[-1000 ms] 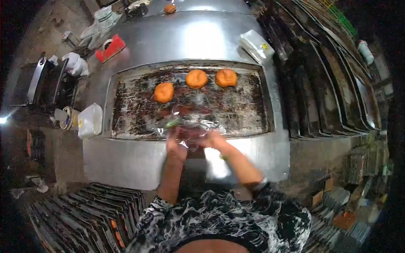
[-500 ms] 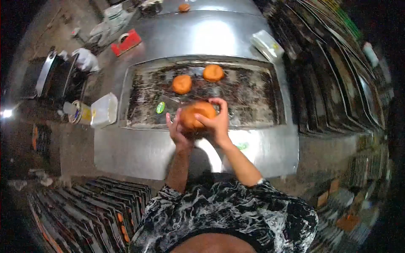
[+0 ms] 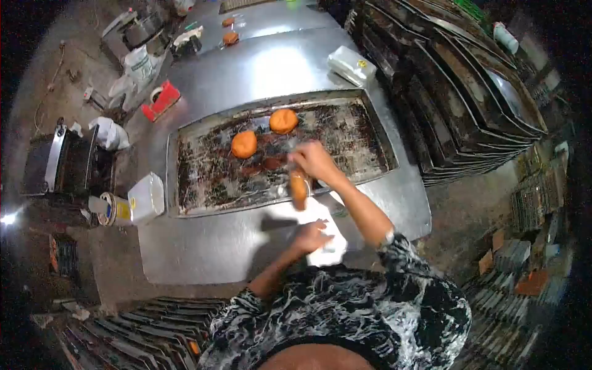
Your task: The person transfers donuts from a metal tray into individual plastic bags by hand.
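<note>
My right hand is closed above the near edge of the baking tray. Below its fingers hangs a round brown bun, seen edge-on and blurred, with a shiny clear film about it that looks like a plastic bag. My left hand is lower, over the near side of the metal table, apart from the bun. Its fingers are blurred but look stretched out and spread, holding nothing. Two more orange-brown buns, one on the left and one farther back, lie on the dark, worn tray.
On the steel table are a red tape dispenser, a pack of clear bags and a white plastic container. Two small buns sit far back. Stacked trays stand to the right, with more at the lower left.
Both hands cradled the bun; now the left hand has let go and dropped toward my body, while the right holds the bun hanging. The view has turned and shifted. The green label is out of sight.
</note>
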`<action>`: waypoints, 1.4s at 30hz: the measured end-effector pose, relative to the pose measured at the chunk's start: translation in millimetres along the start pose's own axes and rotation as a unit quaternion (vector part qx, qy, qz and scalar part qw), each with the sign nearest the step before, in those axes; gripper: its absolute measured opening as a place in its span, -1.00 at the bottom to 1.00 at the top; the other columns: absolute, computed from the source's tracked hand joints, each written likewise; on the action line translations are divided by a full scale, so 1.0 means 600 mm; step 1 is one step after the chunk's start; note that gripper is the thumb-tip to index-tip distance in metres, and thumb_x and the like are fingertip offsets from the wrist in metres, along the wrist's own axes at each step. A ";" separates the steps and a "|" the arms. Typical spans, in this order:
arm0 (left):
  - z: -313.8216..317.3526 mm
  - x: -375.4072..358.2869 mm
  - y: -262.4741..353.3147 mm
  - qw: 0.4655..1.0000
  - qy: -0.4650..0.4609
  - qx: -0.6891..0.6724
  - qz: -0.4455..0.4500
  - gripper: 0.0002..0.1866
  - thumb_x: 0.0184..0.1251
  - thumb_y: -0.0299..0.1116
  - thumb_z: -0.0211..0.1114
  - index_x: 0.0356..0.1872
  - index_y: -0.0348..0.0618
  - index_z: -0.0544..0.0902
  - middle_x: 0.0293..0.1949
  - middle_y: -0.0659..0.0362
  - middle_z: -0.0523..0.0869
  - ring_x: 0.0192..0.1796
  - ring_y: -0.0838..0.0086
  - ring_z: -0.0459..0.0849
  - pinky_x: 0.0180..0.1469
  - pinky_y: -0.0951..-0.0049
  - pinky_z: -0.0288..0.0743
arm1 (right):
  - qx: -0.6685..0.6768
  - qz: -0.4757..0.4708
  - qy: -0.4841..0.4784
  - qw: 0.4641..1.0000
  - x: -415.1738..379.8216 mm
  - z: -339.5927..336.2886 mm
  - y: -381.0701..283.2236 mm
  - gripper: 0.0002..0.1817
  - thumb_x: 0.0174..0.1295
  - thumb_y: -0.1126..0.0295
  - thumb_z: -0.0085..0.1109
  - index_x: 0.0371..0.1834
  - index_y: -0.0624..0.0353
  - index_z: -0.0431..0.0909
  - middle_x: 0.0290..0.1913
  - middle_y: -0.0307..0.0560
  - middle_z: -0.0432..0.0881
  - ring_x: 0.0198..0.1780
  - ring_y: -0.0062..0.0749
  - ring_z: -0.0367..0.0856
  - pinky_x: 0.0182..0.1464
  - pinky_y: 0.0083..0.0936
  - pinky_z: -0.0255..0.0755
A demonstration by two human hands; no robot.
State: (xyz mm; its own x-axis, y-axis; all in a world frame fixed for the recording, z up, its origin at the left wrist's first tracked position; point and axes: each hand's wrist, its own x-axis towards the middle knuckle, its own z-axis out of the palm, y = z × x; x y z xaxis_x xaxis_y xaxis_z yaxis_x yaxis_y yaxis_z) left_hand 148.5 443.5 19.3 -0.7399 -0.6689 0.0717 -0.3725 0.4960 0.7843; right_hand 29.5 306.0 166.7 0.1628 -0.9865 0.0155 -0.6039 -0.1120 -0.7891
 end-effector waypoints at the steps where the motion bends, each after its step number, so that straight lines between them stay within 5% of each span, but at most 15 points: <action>1: 0.003 0.004 0.041 0.996 -0.048 -0.064 -0.037 -0.56 -0.09 -0.33 0.30 -0.11 -0.22 0.45 -0.20 0.02 0.47 -0.09 0.22 0.41 0.00 0.31 0.28 | -0.067 -0.044 0.050 0.996 0.025 -0.021 -0.036 -0.77 0.05 0.41 0.06 -0.21 0.19 0.54 -0.28 0.16 0.57 -0.22 -0.13 0.56 -0.07 -0.34 0.38; 6: 0.063 0.018 0.007 0.974 -0.117 0.145 0.126 -0.82 0.00 -0.38 0.17 -0.32 -0.14 0.55 -0.27 0.13 0.55 -0.11 0.30 0.45 -0.01 0.34 0.29 | 0.061 -0.238 0.104 0.964 -0.043 0.005 0.003 -0.47 0.05 0.30 0.12 0.11 0.21 0.26 0.12 0.19 0.31 0.18 -0.14 0.27 0.17 -0.44 0.15; 8: 0.070 0.024 -0.038 0.993 0.001 0.025 0.115 -0.90 0.06 -0.42 0.11 -0.46 -0.12 0.60 -0.33 0.13 0.62 -0.22 0.36 0.56 -0.16 0.37 0.40 | 0.179 0.146 -0.140 0.963 -0.192 0.013 0.065 -0.68 0.02 0.21 0.15 -0.28 0.24 0.52 -0.41 -0.14 0.58 -0.34 -0.46 0.52 -0.24 -0.52 0.39; 11: 0.037 0.042 -0.054 0.960 0.027 -0.248 -0.128 -0.76 0.19 -0.33 0.06 -0.21 -0.22 0.57 -0.33 0.10 0.63 -0.36 0.48 0.58 -0.24 0.49 0.43 | 0.288 0.203 -0.201 0.914 -0.369 0.042 0.146 -0.84 0.06 0.38 0.07 -0.36 0.21 0.55 -0.49 -0.24 0.55 -0.47 -0.63 0.45 -0.39 -0.62 0.36; 21: 0.014 0.063 0.080 0.919 -0.140 -0.277 -0.243 -0.81 0.09 -0.33 0.20 -0.39 -0.26 0.61 -0.48 0.18 0.61 -0.37 0.55 0.53 -0.26 0.57 0.39 | 0.039 0.179 0.116 0.976 -0.405 0.050 0.135 -0.80 0.17 0.36 -0.09 -0.31 0.30 0.40 -0.67 -0.02 0.47 -0.68 -0.38 0.45 -0.59 -0.48 0.30; 23: 0.006 0.067 0.107 0.950 0.059 -0.261 -0.162 -0.87 0.03 -0.38 0.25 -0.45 -0.24 0.60 -0.47 0.14 0.62 -0.39 0.54 0.54 -0.30 0.53 0.39 | 0.145 0.252 0.183 0.939 -0.389 0.059 0.111 -0.83 0.20 0.40 -0.17 -0.23 0.22 0.34 -0.68 -0.08 0.49 -0.76 -0.46 0.41 -0.67 -0.56 0.30; 25: 0.003 0.078 0.079 0.949 0.299 -0.015 0.103 -0.92 -0.06 -0.49 0.27 -0.47 -0.18 0.62 -0.49 0.16 0.57 -0.40 0.40 0.50 -0.40 0.45 0.35 | 0.365 0.352 0.032 0.862 -0.355 0.032 0.092 -0.77 0.21 0.36 -0.17 -0.09 0.13 0.37 -0.60 -0.16 0.53 -0.80 -0.57 0.35 -0.71 -0.67 0.28; 27: -0.044 0.076 0.108 0.942 0.298 -0.068 0.140 -0.91 -0.18 -0.52 0.33 -0.54 -0.16 0.64 -0.60 0.19 0.52 -0.51 0.41 0.49 -0.45 0.47 0.35 | 0.813 0.279 -0.069 0.507 -0.314 0.047 0.201 -0.65 0.26 0.30 -0.17 0.11 0.11 0.27 -0.47 -0.21 0.57 -0.70 -0.70 0.39 -0.70 -0.79 0.23; 29: -0.060 0.058 0.127 0.944 0.295 -0.087 0.117 -0.94 -0.12 -0.59 0.24 -0.55 -0.21 0.61 -0.50 0.19 0.47 -0.45 0.42 0.40 -0.40 0.49 0.32 | 0.714 0.168 0.041 0.678 -0.229 0.008 0.125 -0.58 0.27 0.20 -0.17 0.14 0.12 0.22 -0.24 -0.13 0.54 -0.41 -0.58 0.50 -0.41 -0.72 0.40; 31: -0.098 0.071 0.138 0.814 0.458 -0.344 -0.094 -0.91 0.04 -0.48 0.18 -0.39 -0.16 0.60 -0.44 0.24 0.50 -0.43 0.54 0.40 -0.43 0.55 0.32 | 0.808 0.089 0.150 0.563 -0.158 0.020 -0.012 -0.55 0.27 0.15 -0.18 0.16 0.13 0.19 -0.02 -0.06 0.43 -0.03 -0.43 0.40 0.00 -0.55 0.32; 33: -0.118 0.059 -0.002 0.340 0.267 -0.895 -0.108 -0.80 0.17 -0.34 0.09 -0.20 -0.13 0.51 -0.38 0.27 0.52 -0.42 0.62 0.40 -0.44 0.64 0.31 | 0.848 0.056 0.010 0.528 -0.139 0.103 0.005 -0.53 0.27 0.15 -0.20 0.16 0.18 0.18 0.03 0.02 0.41 0.13 -0.25 0.33 0.18 -0.41 0.21; 34: -0.102 0.015 -0.065 0.678 0.230 -0.696 0.056 -0.68 0.23 -0.23 0.04 -0.05 -0.16 0.39 -0.34 0.24 0.55 -0.40 0.63 0.45 -0.41 0.72 0.34 | 0.683 0.124 -0.030 0.719 -0.139 0.159 0.032 -0.59 0.25 0.27 -0.15 0.12 0.22 0.22 0.02 0.06 0.41 0.07 -0.22 0.39 0.12 -0.39 0.29; 35: -0.142 -0.018 -0.053 0.640 0.316 -0.696 -0.080 -0.70 0.22 -0.25 0.05 -0.08 -0.16 0.41 -0.35 0.24 0.55 -0.38 0.61 0.48 -0.38 0.68 0.37 | 0.807 0.233 -0.125 0.528 -0.127 0.193 0.035 -0.65 0.23 0.33 -0.13 0.04 0.26 0.30 -0.05 0.06 0.46 0.02 -0.24 0.43 0.02 -0.43 0.36; 37: -0.209 -0.048 -0.056 0.574 0.460 -0.660 -0.154 -0.71 0.21 -0.28 0.04 -0.07 -0.13 0.40 -0.33 0.23 0.54 -0.32 0.55 0.51 -0.28 0.56 0.43 | 0.312 -0.005 -0.204 0.928 -0.045 0.219 0.097 -0.60 0.18 0.25 -0.06 -0.01 0.31 0.33 -0.11 0.05 0.49 -0.06 -0.25 0.48 -0.08 -0.42 0.39; 42: -0.283 -0.122 -0.048 0.471 0.669 -0.560 -0.127 -0.57 0.23 -0.24 0.02 0.11 -0.04 0.22 -0.10 0.16 0.43 -0.08 0.33 0.45 -0.06 0.18 0.39 | -0.299 0.056 0.233 0.924 0.240 0.157 0.138 -0.31 -0.03 0.02 0.12 0.08 0.27 0.21 0.17 0.29 0.13 0.06 0.26 0.21 0.02 -0.05 0.20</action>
State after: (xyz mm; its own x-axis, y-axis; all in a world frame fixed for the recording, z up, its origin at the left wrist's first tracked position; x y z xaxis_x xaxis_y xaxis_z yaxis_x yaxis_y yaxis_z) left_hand 308.4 384.2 96.1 0.5445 -0.7492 -0.3771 0.7310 0.2035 0.6513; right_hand 76.4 166.2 45.4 -0.1967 -0.9244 0.3268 -0.9419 0.0857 -0.3247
